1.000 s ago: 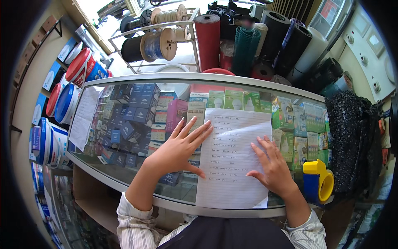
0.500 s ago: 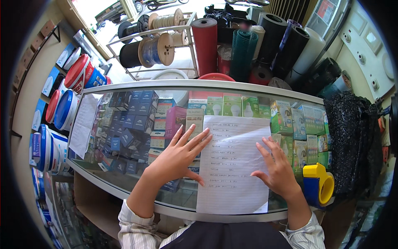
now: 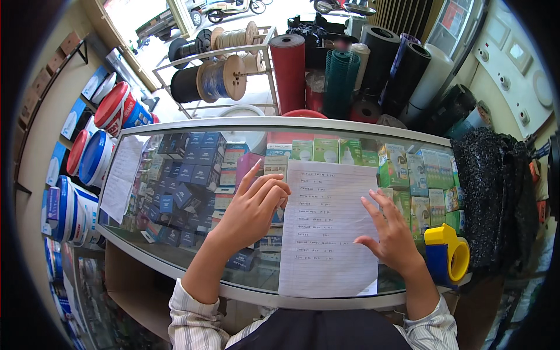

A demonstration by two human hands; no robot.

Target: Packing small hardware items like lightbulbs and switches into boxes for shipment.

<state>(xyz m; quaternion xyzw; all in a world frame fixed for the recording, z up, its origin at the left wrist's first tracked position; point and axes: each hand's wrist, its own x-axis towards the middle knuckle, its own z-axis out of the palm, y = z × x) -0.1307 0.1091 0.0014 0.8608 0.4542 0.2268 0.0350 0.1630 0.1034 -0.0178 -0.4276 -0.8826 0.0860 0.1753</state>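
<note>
A lined sheet of paper (image 3: 326, 274) with handwritten lines lies on the glass top of a display counter (image 3: 274, 121). Just beside its left edge, my left hand (image 3: 251, 210) hovers over the glass, index finger stretched out and the other fingers loosely bent. Its thumb is mostly hidden, and I see nothing held in it. Over the sheet's right edge rests my right hand (image 3: 392, 233), open, fingers spread and thumb on or just above the paper. To the right of that hand stands a yellow and blue tape dispenser (image 3: 448, 256).
Under the glass are dark blue boxes (image 3: 195, 175) and green light-bulb boxes (image 3: 325, 150). Another written sheet (image 3: 122, 181) lies at the counter's left end. Black sparkly material (image 3: 490, 186) hangs at the right. Cable spools (image 3: 221, 79) and upright rolls (image 3: 287, 76) stand beyond; paint buckets (image 3: 96, 154) line the left.
My left hand has drawn in from spread fingers to a pointing shape with the others bent. My right hand stays nearly in place. The view has shifted slightly.
</note>
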